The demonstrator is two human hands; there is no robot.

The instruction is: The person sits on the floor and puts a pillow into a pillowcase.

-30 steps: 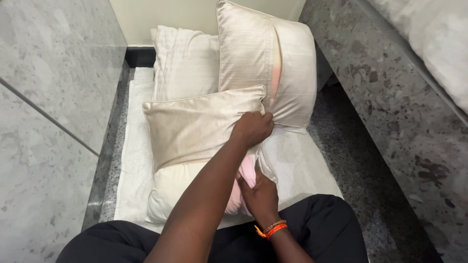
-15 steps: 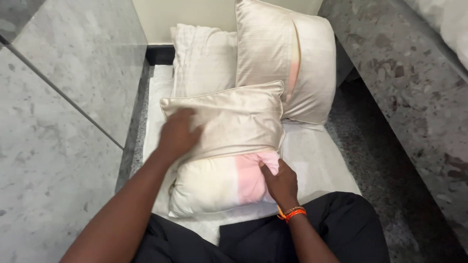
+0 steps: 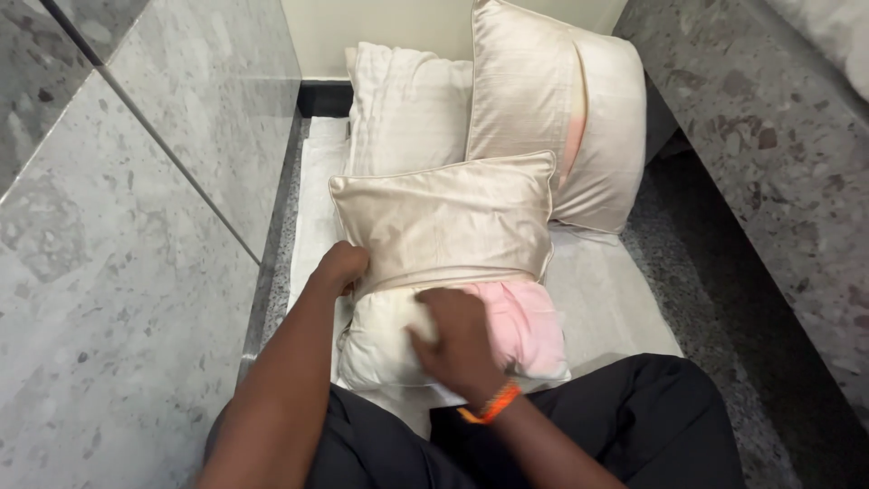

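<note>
Head view: pillow insert (image 3: pixel 398 349) runs nine-to-three; right hand (image 3: pixel 457 349) presses it flat, left hand (image 3: pixel 342 267) pinches the cover (image 3: pixel 448 222) at ten o'clock.

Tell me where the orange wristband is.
Head view, bottom centre: the orange wristband is on the right hand, which presses the white-and-pink pillow insert, above the black trousers.

A bedroom or lodging room, by the look of it — cream satin cushions (image 3: pixel 552 118) and a white pillow (image 3: pixel 407 109) lean against a pale wall, a white sheet (image 3: pixel 606 299) spreads over speckled grey stone flooring (image 3: pixel 724 308), and polished stone panels (image 3: pixel 136 226) rise at both sides.
</note>
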